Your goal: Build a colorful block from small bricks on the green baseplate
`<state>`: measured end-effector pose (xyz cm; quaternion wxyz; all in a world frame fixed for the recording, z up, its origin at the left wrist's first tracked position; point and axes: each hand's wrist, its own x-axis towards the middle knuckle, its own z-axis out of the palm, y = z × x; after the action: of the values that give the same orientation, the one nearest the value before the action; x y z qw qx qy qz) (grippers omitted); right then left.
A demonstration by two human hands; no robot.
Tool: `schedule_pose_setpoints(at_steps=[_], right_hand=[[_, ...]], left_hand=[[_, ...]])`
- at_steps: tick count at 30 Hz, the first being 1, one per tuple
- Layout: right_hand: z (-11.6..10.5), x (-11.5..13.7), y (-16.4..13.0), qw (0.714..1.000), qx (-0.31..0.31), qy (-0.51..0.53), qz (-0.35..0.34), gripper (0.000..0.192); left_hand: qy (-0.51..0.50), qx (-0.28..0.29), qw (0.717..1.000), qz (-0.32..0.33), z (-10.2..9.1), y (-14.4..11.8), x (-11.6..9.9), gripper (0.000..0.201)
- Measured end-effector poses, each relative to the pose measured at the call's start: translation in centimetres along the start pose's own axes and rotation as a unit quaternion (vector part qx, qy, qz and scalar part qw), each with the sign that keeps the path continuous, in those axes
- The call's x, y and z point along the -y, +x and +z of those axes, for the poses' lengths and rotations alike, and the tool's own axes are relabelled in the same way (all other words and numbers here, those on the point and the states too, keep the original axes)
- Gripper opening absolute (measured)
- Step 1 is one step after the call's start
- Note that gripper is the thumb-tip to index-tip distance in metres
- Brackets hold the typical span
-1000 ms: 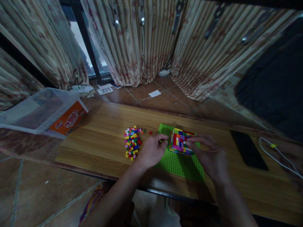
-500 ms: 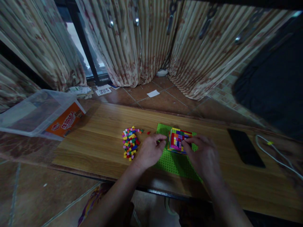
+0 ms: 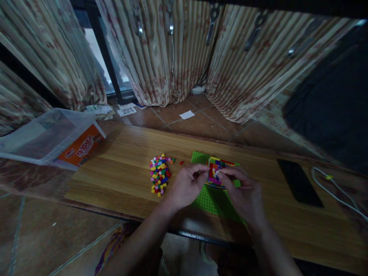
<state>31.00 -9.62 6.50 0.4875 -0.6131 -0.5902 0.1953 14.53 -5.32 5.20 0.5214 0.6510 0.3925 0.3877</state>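
Note:
A low square build of many-coloured toy bricks [image 3: 215,179] stands on a green studded baseplate [image 3: 212,201]. My left hand [image 3: 188,186] is at its left edge, thumb and index finger curled nearly together; whether a brick is between them is hidden. Over the build's middle, my right hand [image 3: 243,189] has its thumb and fingers pinched, with a tiny pale spot at the tips, too small to name. Both hands cover parts of the build. Left of my left hand lies a pile of loose small bricks [image 3: 160,174], with a single red brick [image 3: 181,163] apart from it.
The wooden table [image 3: 120,168] carries a clear plastic bin [image 3: 51,153] with an orange label at the left. To the right lie a black phone-like slab [image 3: 300,182] and a white cable [image 3: 336,191]. Curtains [image 3: 184,57] hang behind.
My right hand's fingertips have shifted slightly left over the build. My left hand has moved right, its fingertips now at the build's left edge. The view has shifted slightly.

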Motion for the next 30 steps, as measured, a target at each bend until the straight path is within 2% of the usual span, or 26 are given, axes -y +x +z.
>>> schedule_pose_setpoints(at_steps=[4, 10, 16, 20, 24, 28, 30], right_hand=[[0.4, 0.7, -0.3, 0.999, -0.004, 0.038, -0.003, 0.011], [0.9, 1.1, -0.5, 0.997, 0.016, 0.063, -0.028, 0.008], [0.7, 0.9, -0.7, 0.997, 0.020, 0.041, -0.059, 0.012], [0.5, 1.0, -0.6, 0.996, 0.036, 0.023, -0.072, 0.013], [0.0, 0.5, -0.2, 0.999, 0.020, 0.009, -0.047, 0.011], [-1.1, -0.8, 0.4, 0.999, -0.028, -0.003, 0.027, 0.018], [-1.5, -1.6, 0.6, 0.998, -0.028, -0.006, 0.063, 0.020]], left_hand=[[-0.067, 0.025, 0.997, -0.007, 0.1, 0.0, -1.0, 0.020], [-0.160, 0.061, 0.984, -0.048, -0.3, 0.1, -1.5, 0.032], [-0.177, 0.076, 0.977, -0.086, -0.5, 0.1, -1.4, 0.034], [-0.174, 0.075, 0.978, -0.086, -0.4, 0.0, -1.7, 0.031], [-0.154, 0.071, 0.982, -0.079, -0.1, 0.1, -1.8, 0.031], [-0.124, 0.012, 0.988, -0.093, 0.0, 0.4, -0.7, 0.029], [-0.099, -0.010, 0.990, -0.105, -0.1, 0.6, 0.0, 0.026]])
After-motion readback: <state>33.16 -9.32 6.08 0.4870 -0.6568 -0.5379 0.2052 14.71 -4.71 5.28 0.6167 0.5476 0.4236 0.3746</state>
